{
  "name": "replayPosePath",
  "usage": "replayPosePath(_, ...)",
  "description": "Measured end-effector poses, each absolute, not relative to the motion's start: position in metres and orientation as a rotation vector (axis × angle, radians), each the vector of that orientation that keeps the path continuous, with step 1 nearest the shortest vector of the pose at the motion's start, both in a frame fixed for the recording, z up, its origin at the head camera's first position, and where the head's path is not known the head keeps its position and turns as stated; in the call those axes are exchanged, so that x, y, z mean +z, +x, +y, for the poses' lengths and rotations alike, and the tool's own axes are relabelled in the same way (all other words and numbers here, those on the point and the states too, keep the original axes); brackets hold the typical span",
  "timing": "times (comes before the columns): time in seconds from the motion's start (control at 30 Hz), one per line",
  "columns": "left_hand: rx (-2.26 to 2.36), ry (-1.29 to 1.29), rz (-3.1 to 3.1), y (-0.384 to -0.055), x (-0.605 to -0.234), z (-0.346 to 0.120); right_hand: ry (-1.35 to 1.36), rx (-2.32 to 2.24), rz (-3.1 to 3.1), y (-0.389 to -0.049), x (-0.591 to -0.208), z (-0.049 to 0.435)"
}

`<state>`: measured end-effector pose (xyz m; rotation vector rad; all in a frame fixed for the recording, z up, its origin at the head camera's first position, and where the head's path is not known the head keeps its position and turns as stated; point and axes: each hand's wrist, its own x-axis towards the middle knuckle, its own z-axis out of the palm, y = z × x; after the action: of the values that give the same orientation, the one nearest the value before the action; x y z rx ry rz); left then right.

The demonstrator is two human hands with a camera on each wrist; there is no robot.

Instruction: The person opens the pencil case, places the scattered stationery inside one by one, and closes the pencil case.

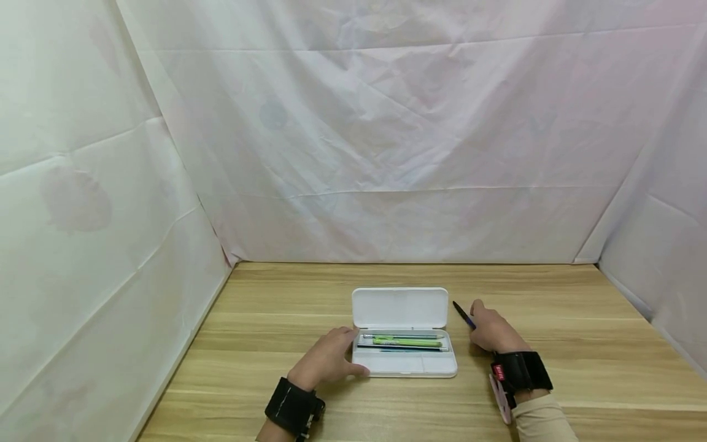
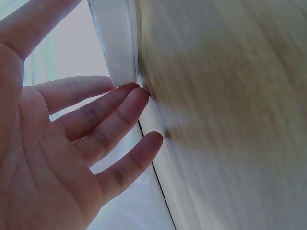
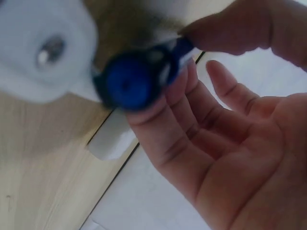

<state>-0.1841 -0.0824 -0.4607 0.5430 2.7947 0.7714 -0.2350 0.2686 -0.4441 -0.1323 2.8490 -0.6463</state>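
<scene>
Head view, lower centre: left hand [image 1: 324,359], fingers extended, touches open white case [image 1: 400,308]; lower right, right hand [image 1: 495,331] pinches pen [image 1: 463,313].

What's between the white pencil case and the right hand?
The dark pen, held by the right hand, and bare wooden tabletop; the head view shows both.

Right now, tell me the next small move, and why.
Probably carry the pen left over the case: the right hand pinches it beside the open case, bare floor shows along the case's near side, and the left hand is at its left end.
</scene>
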Motion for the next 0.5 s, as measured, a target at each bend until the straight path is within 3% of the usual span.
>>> replayPosePath(0.5,0.769,0.560,2.797,-0.183,-0.460,-0.083,-0.126,-0.652,2.920,-0.232,-0.429,0.268)
